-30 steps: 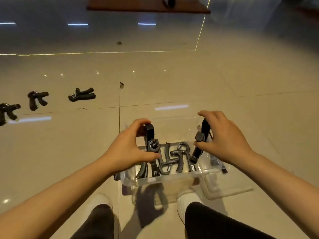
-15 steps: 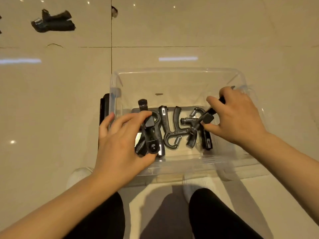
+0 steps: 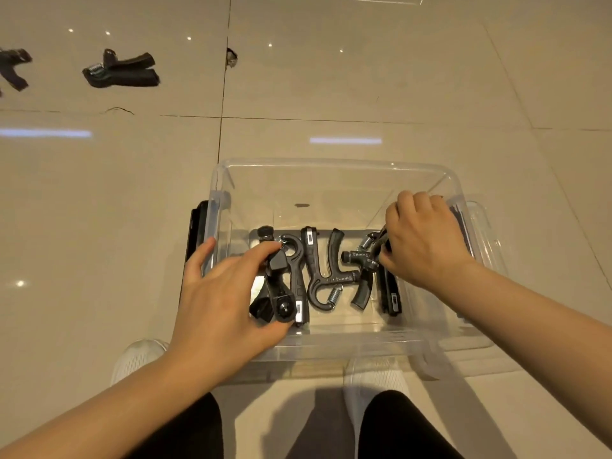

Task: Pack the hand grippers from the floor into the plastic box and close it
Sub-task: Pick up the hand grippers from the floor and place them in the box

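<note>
Currently my left hand [image 3: 220, 298] grasps a black gripper [image 3: 278, 286] inside the plastic box [image 3: 334, 167]; my right hand [image 3: 422, 241] grasps another gripper [image 3: 372, 256] opposite.

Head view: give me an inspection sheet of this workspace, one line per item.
Surface: glossy beige tiled floor, with a small dark chip at a tile joint.
Job's things: clear plastic box, open, with several black hand grippers lying in its near half; one gripper on the floor at far left, another partly cut off at the left edge. The lid cannot be made out for certain.
Clutter: nothing seen.
Grips: left hand closed on a gripper at the box's left side; right hand closed on a gripper at the right side.
Cables: nothing seen.
Surroundings: white shoes and dark trouser legs at the near edge.
</note>
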### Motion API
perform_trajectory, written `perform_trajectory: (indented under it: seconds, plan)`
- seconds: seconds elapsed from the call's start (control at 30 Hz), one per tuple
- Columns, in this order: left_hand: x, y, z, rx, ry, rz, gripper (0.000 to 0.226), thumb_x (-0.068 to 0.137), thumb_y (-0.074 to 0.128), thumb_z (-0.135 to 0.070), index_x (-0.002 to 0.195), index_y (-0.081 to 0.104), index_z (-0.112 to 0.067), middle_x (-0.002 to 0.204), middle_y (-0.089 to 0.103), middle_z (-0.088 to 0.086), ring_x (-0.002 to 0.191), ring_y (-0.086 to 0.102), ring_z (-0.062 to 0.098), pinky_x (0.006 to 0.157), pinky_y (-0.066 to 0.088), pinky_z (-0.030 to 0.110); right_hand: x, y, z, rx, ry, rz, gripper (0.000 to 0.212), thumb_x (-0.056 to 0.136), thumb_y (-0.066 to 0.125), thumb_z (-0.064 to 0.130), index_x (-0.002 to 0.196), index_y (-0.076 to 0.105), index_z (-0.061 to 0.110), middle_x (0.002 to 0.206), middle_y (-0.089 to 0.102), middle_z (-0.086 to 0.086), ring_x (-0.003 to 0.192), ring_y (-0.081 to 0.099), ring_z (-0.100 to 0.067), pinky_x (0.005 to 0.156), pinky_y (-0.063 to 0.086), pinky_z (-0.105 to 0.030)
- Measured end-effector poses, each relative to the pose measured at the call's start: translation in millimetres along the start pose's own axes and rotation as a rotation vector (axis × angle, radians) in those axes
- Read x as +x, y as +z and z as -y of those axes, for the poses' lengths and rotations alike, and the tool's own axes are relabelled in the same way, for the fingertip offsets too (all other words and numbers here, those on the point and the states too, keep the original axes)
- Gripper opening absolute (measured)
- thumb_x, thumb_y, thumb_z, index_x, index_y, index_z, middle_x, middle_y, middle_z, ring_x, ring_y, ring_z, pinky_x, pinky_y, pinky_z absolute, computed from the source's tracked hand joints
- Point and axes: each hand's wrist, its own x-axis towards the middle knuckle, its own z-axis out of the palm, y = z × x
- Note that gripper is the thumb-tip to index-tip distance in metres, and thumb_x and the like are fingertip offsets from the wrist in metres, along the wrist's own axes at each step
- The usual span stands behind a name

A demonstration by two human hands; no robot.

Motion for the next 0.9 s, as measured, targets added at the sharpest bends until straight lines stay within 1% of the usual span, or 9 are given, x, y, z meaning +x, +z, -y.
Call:
perform_trajectory:
  seconds: [0.1,0.17,0.23,0.37,0.53,0.63,0.7,0.8,0.9]
  plan:
    - [0.0,0.5,1.8,-0.006,-0.004,0.021,0.073,0.060,0.054,-0.059,0.126,0.045,-0.028,0.093,0.065,-0.012,0.092,0.061,0.009,0.111,0.012,0.032,-7.7,0.4,4.2,-0.098,0.024,0.016,0.046,0.083,0.044,0.046,0.109,0.056,0.010,0.107,0.056,-0.010,0.094,0.055,-0.027,0.084,0.040,-0.038]
    - [-0.1,0.4,2.6,-0.008,-0.007,0.038,0.073,0.060,0.055,-0.058,0.126,0.044,-0.028,0.095,0.065,-0.012,0.093,0.061,0.009,0.112,0.011,0.033,-14.2,0.4,7.0,-0.116,0.021,0.051,0.043,0.088,0.040,0.042,0.115,0.050,0.011,0.111,0.055,-0.008,0.101,0.052,-0.027,0.093,0.035,-0.041]
    - [-0.2,0.7,3.0,-0.002,-0.007,0.042,0.073,0.060,0.055,-0.057,0.126,0.044,-0.028,0.096,0.066,-0.012,0.094,0.062,0.010,0.112,0.011,0.034,-15.8,2.0,10.4,-0.165,0.024,0.093,0.044,0.088,0.037,0.041,0.116,0.048,0.010,0.109,0.056,-0.007,0.102,0.050,-0.027,0.096,0.031,-0.044]
    - [-0.8,0.9,4.2,-0.001,-0.007,0.043,0.074,0.060,0.056,-0.057,0.127,0.044,-0.028,0.095,0.066,-0.011,0.095,0.062,0.010,0.112,0.010,0.033,-11.9,-1.4,20.6,-0.260,0.035,0.175,0.041,0.086,0.037,0.037,0.111,0.051,0.008,0.097,0.055,-0.006,0.086,0.049,-0.023,0.081,0.031,-0.039]
    - [-1.1,2.0,6.0,-0.025,-0.004,0.032,0.073,0.060,0.058,-0.057,0.126,0.044,-0.029,0.097,0.065,-0.013,0.096,0.057,0.005,0.113,0.011,0.034,-11.2,-18.2,28.3,-0.284,0.054,0.203,0.034,0.081,0.026,0.015,0.100,0.051,0.003,0.085,0.056,-0.007,0.076,0.052,-0.019,0.078,0.038,-0.032]
    - [-1.1,2.8,5.8,-0.034,-0.002,0.020,0.073,0.060,0.058,-0.056,0.126,0.043,-0.029,0.096,0.065,-0.013,0.096,0.055,0.003,0.114,0.012,0.035,-1.9,-14.3,25.7,-0.222,0.125,0.187,0.027,0.087,0.031,0.019,0.096,0.052,0.004,0.080,0.055,-0.008,0.071,0.052,-0.018,0.074,0.039,-0.031]
    - [-1.2,2.8,5.8,-0.044,0.001,0.013,0.072,0.061,0.058,-0.056,0.126,0.043,-0.029,0.096,0.065,-0.013,0.096,0.052,0.001,0.113,0.011,0.035,3.8,-6.2,29.3,-0.166,0.140,0.192,0.028,0.090,0.033,0.024,0.092,0.054,0.005,0.078,0.056,-0.007,0.067,0.053,-0.017,0.071,0.039,-0.031]
    - [-1.4,3.2,6.2,-0.047,0.006,0.005,0.072,0.060,0.059,-0.056,0.125,0.043,-0.029,0.097,0.065,-0.012,0.097,0.050,0.001,0.113,0.011,0.035,6.3,14.6,45.5,-0.075,0.075,0.291,0.027,0.090,0.036,0.025,0.087,0.059,0.010,0.079,0.062,-0.005,0.066,0.059,-0.020,0.068,0.039,-0.030]
    - [-1.3,2.9,5.8,-0.062,0.005,-0.007,0.072,0.061,0.058,-0.057,0.125,0.044,-0.028,0.098,0.065,-0.012,0.098,0.050,0.001,0.113,0.012,0.035,5.6,27.4,54.9,-0.006,0.040,0.316,0.029,0.091,0.040,0.034,0.092,0.060,0.013,0.084,0.062,-0.003,0.068,0.061,-0.022,0.057,0.033,-0.031]
